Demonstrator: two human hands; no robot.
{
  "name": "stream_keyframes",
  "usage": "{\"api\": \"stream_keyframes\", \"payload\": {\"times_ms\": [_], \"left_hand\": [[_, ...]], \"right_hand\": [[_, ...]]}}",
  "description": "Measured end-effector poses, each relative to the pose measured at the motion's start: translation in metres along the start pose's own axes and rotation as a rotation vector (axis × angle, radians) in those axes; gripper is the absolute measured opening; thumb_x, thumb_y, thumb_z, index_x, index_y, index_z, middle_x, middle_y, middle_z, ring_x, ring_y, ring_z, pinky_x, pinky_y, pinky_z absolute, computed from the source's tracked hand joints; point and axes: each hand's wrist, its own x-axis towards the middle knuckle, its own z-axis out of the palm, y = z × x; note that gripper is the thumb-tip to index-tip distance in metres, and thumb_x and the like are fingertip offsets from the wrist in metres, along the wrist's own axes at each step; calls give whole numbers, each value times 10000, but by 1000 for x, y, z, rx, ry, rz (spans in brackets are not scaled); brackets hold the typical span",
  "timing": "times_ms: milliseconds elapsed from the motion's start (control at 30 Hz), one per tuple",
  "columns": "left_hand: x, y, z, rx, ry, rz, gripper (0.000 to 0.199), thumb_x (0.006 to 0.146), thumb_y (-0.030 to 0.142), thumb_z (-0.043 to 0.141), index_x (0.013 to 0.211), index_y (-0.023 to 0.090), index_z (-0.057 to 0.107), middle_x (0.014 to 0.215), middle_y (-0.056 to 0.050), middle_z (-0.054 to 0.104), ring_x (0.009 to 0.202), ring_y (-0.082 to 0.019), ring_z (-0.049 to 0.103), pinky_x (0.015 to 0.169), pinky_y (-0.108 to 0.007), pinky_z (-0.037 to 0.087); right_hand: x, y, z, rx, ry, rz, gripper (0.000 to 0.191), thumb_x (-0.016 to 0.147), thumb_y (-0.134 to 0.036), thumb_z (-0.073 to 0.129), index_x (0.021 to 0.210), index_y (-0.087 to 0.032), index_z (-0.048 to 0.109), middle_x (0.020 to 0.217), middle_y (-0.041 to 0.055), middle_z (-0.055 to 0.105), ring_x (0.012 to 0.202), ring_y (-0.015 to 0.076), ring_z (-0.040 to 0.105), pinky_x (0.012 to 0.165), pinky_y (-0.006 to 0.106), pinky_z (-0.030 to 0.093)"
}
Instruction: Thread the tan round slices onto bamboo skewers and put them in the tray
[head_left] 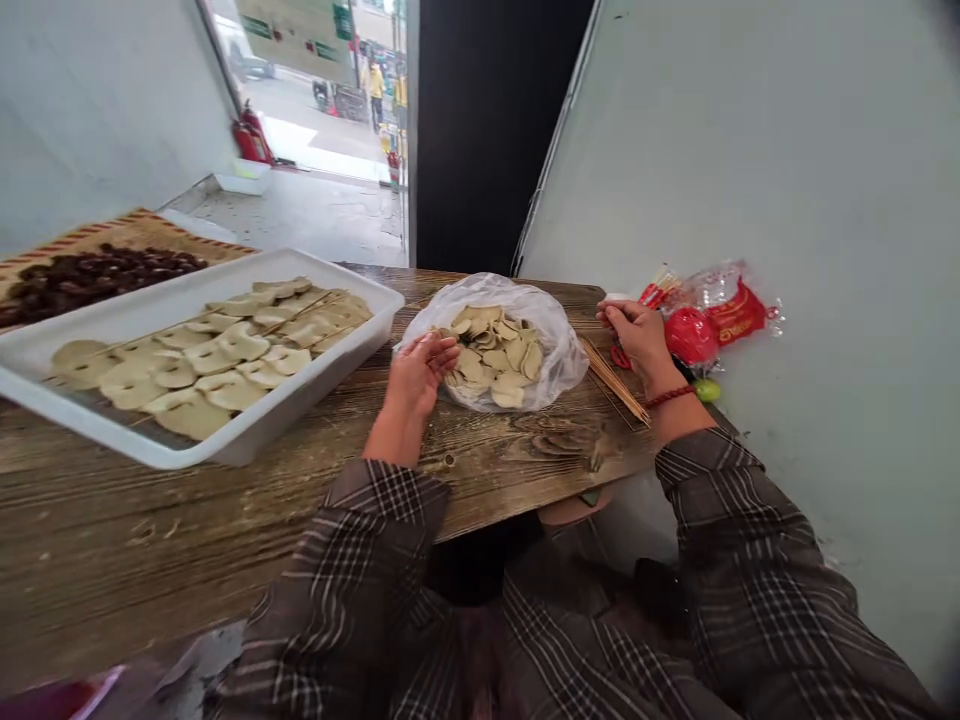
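Monitoring remotely, I find pale slices (495, 350) in the plastic bag (564, 372) at frame centre, left hand (415, 378) curled at its edge, right hand (642, 335) pinched near thin sticks (616, 386) right of centre, neither's hold determinable, and advise light pressure against tearing.

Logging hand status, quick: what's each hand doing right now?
Left hand: half-curled at the plastic bag; grip cannot be told.
Right hand: closed in a pinch near the skewers; contents cannot be told.
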Motion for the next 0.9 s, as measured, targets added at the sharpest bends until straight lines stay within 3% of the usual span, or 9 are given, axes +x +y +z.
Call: {"api": "stream_keyframes", "payload": {"times_ms": [133,300,467,633,767,900], "left_hand": [[-2,2,4,54,29,12,80,829,202,617,874,136,623,743,-53,724,629,-128,693,622,-228,556],[-3,1,7,91,22,29,60,841,174,577,849,137,624,725,-52,722,631,-131,693,614,-225,560],[-2,0,4,97,14,27,71,841,171,565,864,135,621,708,-48,721,618,-125,690,608,-220,556],[-4,-1,-1,54,-2,27,90,827,199,608,877,124,608,715,-49,720,594,-122,685,584,-216,537],[-5,-5,-5,28,-15,17,135,799,213,668,878,123,606,711,-41,714,561,-118,672,578,-221,524],[-5,-7,-6,20,-6,6,144,812,236,677,870,123,609,703,-39,707,564,-115,668,579,-221,514]], "right_hand": [[-24,47,-32,-229,-92,93,429,863,-437,481,997,-111,726,897,113,753,751,163,675,675,274,522],[-65,80,-37,-444,-238,176,263,796,-334,597,854,-138,762,807,79,757,729,187,666,688,276,485],[-76,87,-30,-693,-326,244,190,771,-307,648,848,-170,754,885,104,751,864,221,674,740,286,466],[-74,82,-18,-862,-385,292,174,793,-263,603,770,-166,746,854,159,731,858,241,688,708,307,472],[-72,81,-12,-923,-441,277,157,783,-238,608,716,-170,734,818,170,719,830,258,690,684,327,464],[-65,89,-8,-904,-490,258,207,804,-336,623,738,-167,723,823,137,720,807,249,686,641,300,440]]}}
